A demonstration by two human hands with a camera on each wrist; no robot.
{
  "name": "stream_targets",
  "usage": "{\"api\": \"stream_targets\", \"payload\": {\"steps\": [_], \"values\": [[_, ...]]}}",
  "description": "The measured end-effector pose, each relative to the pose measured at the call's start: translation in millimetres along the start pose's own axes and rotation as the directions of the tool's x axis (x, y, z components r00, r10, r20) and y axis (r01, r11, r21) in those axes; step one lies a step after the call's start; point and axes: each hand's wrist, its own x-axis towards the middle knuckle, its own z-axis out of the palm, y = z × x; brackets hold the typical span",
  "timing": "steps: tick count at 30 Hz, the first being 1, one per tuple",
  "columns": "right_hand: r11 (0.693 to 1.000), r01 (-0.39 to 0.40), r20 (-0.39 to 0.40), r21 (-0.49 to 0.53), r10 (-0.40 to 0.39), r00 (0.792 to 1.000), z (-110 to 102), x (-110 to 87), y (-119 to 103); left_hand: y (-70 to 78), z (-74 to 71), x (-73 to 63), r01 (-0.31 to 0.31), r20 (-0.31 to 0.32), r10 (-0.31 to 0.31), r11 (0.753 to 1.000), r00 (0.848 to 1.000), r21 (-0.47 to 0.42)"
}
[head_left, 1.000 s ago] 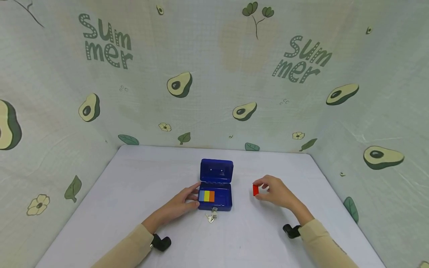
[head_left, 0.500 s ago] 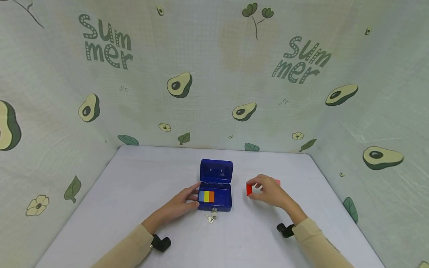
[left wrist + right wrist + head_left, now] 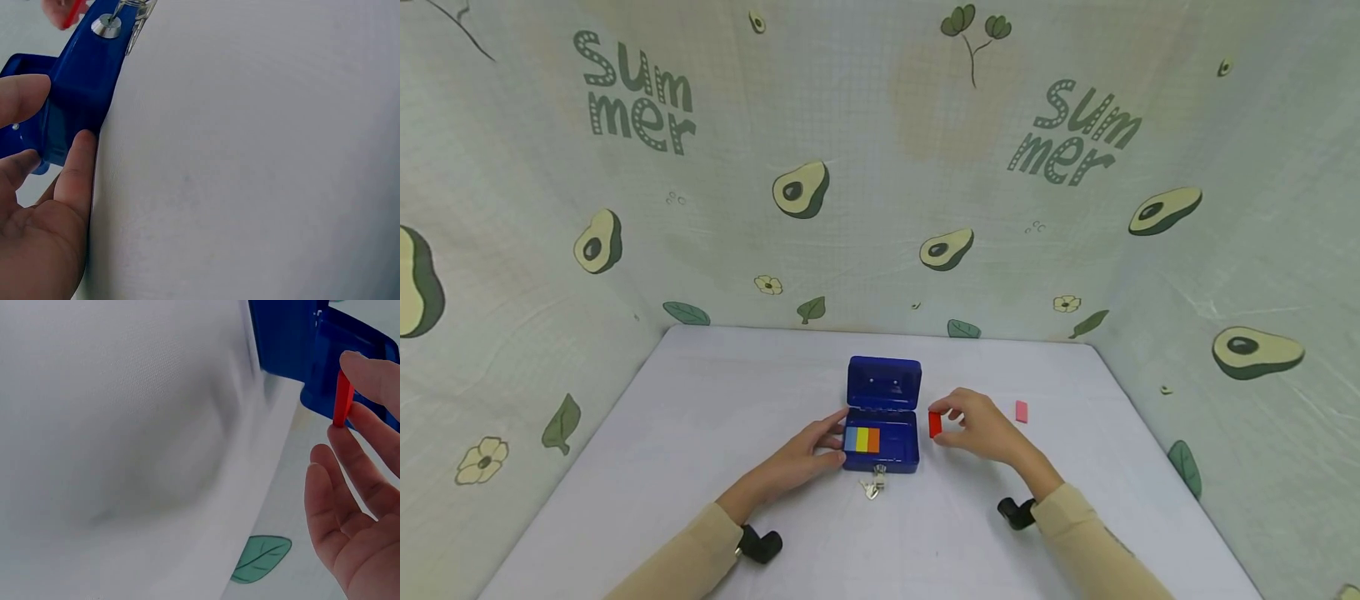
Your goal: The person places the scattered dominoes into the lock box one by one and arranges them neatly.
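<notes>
A dark blue metal cash box (image 3: 898,450) stands on the table with its lid (image 3: 884,383) raised. Blue, yellow and orange blocks (image 3: 862,440) lie side by side in its left part. My left hand (image 3: 797,462) touches the box's left side, its fingers extended along the wall in the left wrist view. Just right of the box, my right hand (image 3: 985,429) pinches a flat red block (image 3: 935,424) between thumb and fingertips. The red block (image 3: 342,399) stands on end in that grip, overlapping the blue box in the right wrist view.
A pink block (image 3: 1022,412) lies on the white table (image 3: 737,367) to the right of my right hand. Keys (image 3: 871,488) hang from the lock at the box's front. Patterned cloth walls (image 3: 880,200) rise around the table's back and sides.
My right hand has moved left toward the box, carrying the red block. The pink block, hidden behind that hand a second ago, now shows. The left hand has stayed at the box.
</notes>
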Motion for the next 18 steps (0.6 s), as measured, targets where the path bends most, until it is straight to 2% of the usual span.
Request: {"api": "stream_targets", "payload": {"steps": [18], "values": [[0.999, 0.018, 0.026, 0.028, -0.019, 0.999, 14.6, 15.7, -25.8, 1.5, -0.1, -0.6, -0.003, 0.006, 0.003, 1.0, 1.0, -0.006]]}}
